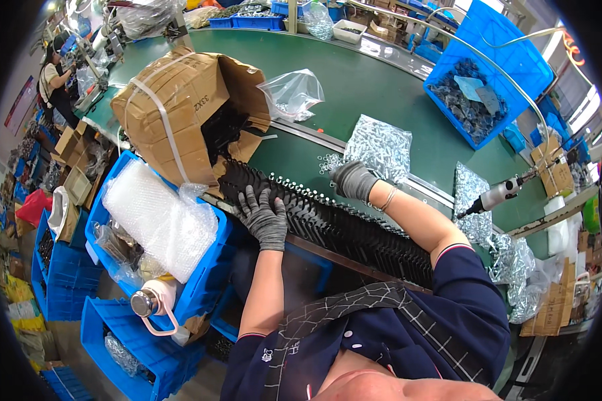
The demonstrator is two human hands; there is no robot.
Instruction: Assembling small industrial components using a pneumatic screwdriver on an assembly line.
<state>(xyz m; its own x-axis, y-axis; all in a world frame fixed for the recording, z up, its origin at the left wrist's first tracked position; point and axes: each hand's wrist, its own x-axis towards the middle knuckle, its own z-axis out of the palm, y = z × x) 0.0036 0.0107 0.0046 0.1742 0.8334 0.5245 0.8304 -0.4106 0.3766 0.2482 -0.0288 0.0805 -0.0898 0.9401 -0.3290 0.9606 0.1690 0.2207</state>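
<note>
A long row of black parts [361, 230] lies packed side by side along the near edge of the bench, with small silver pins or bolts along part of its far side. My left hand [262, 219], in a grey striped glove, rests on the row's left end with its fingers spread. My right hand [354, 180], gloved alike, is curled closed beside a small pile of metal rings [328, 162]; whatever it holds is hidden. Just beyond it lies a clear bag of silver fasteners [378, 147]. An open cardboard box [170, 110] on its side spills more black parts at the left.
A blue bin [475, 123] of bagged parts leans at the far right. A power screwdriver [495, 196] hangs right of my arm, by another fastener bag [471, 184]. Bubble wrap [160, 214] and a bottle [155, 299] sit in a blue crate [207, 281] at lower left.
</note>
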